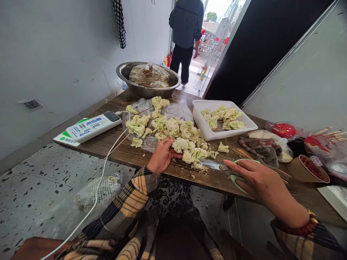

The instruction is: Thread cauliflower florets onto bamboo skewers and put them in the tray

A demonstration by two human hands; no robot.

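Note:
My left hand (163, 156) is closed on a cauliflower piece (189, 150) near the front edge of the wooden table. In my right hand (253, 177) is a pair of scissors (215, 165) with green handles, my fingers through the loops. The metal blades point left and reach the lower side of the cauliflower piece; their tips are hidden by it. Behind my hands lies a heap of cut cauliflower florets (172, 126), partly on a clear plastic bag (180, 110). Small crumbs are scattered along the table edge under the blades.
A white tray (199, 126) holds skewered florets. Farther back stands a metal basin (123, 77) with bagged contents. A phone (111, 116) lies on a white box at left, its cable crossing the edge. Skewers, a cloth (264, 150) and a paper bowl (298, 168) sit right. A person stands at the doorway.

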